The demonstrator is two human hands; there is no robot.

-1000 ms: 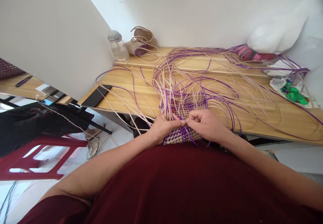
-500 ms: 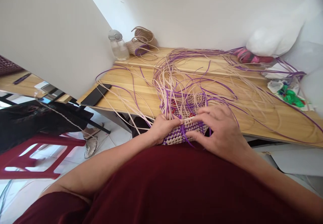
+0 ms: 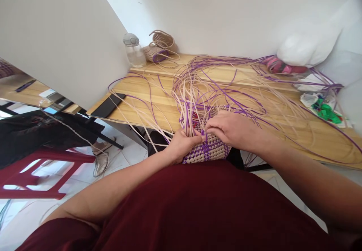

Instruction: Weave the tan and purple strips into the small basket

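A half-woven basket (image 3: pixel 216 151) in purple and beige plastic strips rests at the desk edge against my body. Its upper rim bristles with long loose strips (image 3: pixel 188 88) that fan out over the desk. My left hand (image 3: pixel 182 143) grips the basket's left side, thumb lying along the rim. My right hand (image 3: pixel 230 128) is closed in a pinch at the rim, close to the left thumb, on a purple strip (image 3: pixel 205 136). Its fingertips partly hide the strip. Some red shows inside the basket behind the rim.
A black phone (image 3: pixel 109 105) lies at the desk's left edge. Behind stand a water bottle (image 3: pixel 134 51) and small woven baskets (image 3: pixel 158 49). At right are a white bag (image 3: pixel 299 47) and green scraps (image 3: pixel 326 111). A red stool (image 3: pixel 42 171) and another person's foot (image 3: pixel 101 164) are at left.
My right hand has moved left and up from the basket's right front to the rim, its spread fingers now pinched. The purple strip hanging down the front is now drawn upward. My left hand stays put.
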